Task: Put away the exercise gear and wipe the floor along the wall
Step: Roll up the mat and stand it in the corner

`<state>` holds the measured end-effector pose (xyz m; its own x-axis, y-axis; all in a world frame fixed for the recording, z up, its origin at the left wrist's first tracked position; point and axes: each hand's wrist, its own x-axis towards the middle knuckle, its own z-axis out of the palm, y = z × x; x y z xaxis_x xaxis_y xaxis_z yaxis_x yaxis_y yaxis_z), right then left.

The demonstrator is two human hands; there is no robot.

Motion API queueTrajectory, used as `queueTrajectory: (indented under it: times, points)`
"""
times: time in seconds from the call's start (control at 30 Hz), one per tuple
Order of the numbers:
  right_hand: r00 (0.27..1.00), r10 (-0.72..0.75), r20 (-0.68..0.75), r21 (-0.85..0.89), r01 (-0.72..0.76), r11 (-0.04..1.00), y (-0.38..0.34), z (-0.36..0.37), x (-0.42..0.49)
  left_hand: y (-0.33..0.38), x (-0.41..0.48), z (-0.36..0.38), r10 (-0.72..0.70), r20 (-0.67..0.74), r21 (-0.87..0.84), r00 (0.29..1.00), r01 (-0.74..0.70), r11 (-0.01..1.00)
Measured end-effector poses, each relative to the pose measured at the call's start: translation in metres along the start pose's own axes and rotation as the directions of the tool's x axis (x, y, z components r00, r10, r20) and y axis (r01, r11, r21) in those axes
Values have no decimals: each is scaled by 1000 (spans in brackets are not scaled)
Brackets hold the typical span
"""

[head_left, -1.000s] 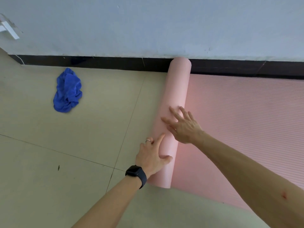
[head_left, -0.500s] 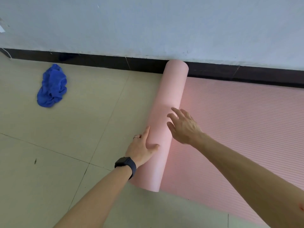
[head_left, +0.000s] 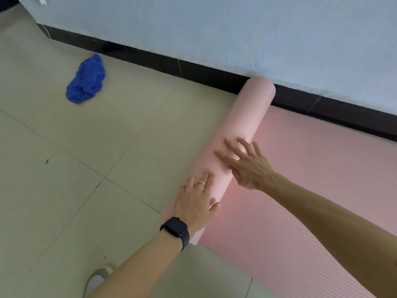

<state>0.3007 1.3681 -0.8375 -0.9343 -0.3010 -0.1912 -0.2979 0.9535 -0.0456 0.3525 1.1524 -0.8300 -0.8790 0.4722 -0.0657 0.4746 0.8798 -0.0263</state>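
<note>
A pink exercise mat lies on the tiled floor by the wall. Its left part is wound into a thick roll whose far end touches the black skirting. The flat ribbed part spreads to the right. My left hand, with a ring and a black watch, presses flat on the near half of the roll. My right hand rests on top of the roll a little farther along, fingers spread. Neither hand closes around anything. A crumpled blue cloth lies on the floor far to the left, near the wall.
The pale wall with its black skirting runs diagonally across the top. Beige floor tiles stretch to the left of the roll. A shoe tip shows at the bottom edge. A white fitting sits at the top left.
The roll has grown thicker and moved right over the flat mat. Both hands have shifted on top of it. The view has tilted, and the blue cloth appears farther left.
</note>
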Motion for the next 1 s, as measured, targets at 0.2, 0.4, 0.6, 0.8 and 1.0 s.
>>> queueTrajectory:
  times: [0.2,0.4,0.6,0.8,1.0]
  points:
    - [995,98,-9,58,-97,994,12,23,-55,-4,24,-15,-335,99,-312,937,349,883]
    - [957,288,-13,272,-274,922,5,15,-85,37,9,-7,-281,441,-370,852,458,809]
    - [946,325,-11,504,-275,819,14,-8,-88,90,-2,-32,-178,232,-210,956,228,951]
    - [977,214,14,205,-212,955,50,16,-140,109,19,-37,-106,237,-519,966,218,826]
    - [946,323,-15,303,-304,903,72,31,-201,147,10,-9,-26,517,-580,856,372,725]
